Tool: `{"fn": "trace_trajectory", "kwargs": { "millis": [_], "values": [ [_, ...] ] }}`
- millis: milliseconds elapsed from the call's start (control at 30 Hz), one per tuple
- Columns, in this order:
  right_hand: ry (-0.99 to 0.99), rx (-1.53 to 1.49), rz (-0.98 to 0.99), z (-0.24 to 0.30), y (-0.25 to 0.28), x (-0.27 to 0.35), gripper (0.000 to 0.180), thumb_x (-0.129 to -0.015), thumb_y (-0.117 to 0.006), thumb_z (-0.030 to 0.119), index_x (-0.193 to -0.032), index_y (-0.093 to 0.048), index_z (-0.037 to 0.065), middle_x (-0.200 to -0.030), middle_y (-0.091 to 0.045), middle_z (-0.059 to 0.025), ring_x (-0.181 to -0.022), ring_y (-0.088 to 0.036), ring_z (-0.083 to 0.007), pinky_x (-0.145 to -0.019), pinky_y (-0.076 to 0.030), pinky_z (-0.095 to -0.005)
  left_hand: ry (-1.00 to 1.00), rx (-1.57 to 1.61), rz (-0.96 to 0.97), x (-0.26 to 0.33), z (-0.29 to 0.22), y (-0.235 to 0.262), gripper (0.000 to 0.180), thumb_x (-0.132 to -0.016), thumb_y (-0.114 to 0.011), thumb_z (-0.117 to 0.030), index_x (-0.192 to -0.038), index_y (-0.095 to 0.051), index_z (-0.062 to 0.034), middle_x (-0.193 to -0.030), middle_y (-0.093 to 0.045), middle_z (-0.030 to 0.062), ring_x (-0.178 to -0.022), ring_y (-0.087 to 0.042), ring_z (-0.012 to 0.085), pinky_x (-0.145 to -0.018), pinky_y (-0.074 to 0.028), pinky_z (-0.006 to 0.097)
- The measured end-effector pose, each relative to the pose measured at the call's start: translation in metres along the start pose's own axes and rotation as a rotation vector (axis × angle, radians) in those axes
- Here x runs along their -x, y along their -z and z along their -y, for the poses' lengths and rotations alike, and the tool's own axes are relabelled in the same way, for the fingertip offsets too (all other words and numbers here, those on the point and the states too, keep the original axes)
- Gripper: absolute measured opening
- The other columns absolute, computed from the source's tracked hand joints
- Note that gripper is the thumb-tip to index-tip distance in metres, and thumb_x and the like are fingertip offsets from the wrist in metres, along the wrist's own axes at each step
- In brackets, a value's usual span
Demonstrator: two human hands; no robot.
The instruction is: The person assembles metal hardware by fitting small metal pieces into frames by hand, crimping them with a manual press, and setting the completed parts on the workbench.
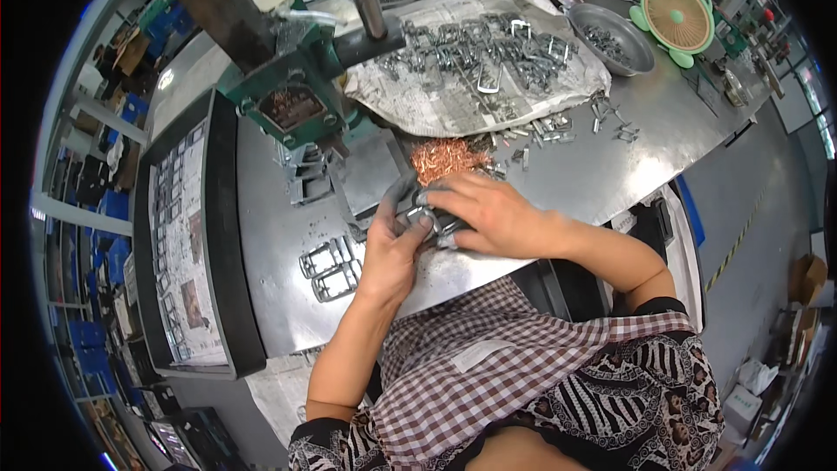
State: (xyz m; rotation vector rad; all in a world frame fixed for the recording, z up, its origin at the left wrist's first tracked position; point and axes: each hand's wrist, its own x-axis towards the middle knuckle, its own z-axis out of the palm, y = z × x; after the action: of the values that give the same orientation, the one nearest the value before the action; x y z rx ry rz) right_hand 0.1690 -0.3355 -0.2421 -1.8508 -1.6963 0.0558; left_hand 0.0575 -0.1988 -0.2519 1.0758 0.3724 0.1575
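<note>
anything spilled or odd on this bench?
Possibly the loose metal pieces: they lie strewn on the bare bench beside the paper, whereas other small parts sit in the round bowl. May be deliberate. No obvious damage.

A: Ten o'clock?
B: Press [301, 65], dark green. Tray [235, 253] at nine, black-rimmed.
A: Centre?
B: Held metal piece [417, 212], silver-grey. Shreds [443, 160] toward one, coppery orange.
A: Two?
B: Fan [676, 14]: pale green, tan middle.
A: Five?
B: Apron [523, 362], brown-and-white check; blouse [610, 388] toward four, zebra-striped.
</note>
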Motion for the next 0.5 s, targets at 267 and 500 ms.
{"fn": "trace_trajectory", "kwargs": {
  "millis": [267, 500],
  "values": [
    [-0.010, 0.109, 0.025, 0.008, -0.006, -0.005, 0.050, -0.065, -0.065, 0.009, -0.111, -0.049, 0.002, -0.101, -0.052, -0.0152, -0.096, -0.051, -0.0305, -0.080, -0.044, -0.0374, -0.100, -0.069, -0.052, 0.002, 0.013, -0.001, 0.050, -0.083, -0.050, 0.005, -0.129, -0.032, -0.0002, -0.103, -0.055, 0.0105, -0.086, -0.056, 0.0106, -0.070, -0.048, 0.023],
    [0.048, 0.252, 0.022, 0.006, -0.011, -0.002, 0.041, -0.073, -0.054, 0.009, -0.113, -0.048, 0.001, -0.103, -0.053, -0.0159, -0.100, -0.052, -0.0295, -0.085, -0.042, -0.0405, -0.275, -0.212, -0.112, 0.006, 0.023, -0.009, 0.050, -0.083, -0.051, 0.003, -0.129, -0.032, -0.0005, -0.107, -0.054, 0.0092, -0.094, -0.054, 0.0120, -0.079, -0.045, 0.025]
  ]
}}
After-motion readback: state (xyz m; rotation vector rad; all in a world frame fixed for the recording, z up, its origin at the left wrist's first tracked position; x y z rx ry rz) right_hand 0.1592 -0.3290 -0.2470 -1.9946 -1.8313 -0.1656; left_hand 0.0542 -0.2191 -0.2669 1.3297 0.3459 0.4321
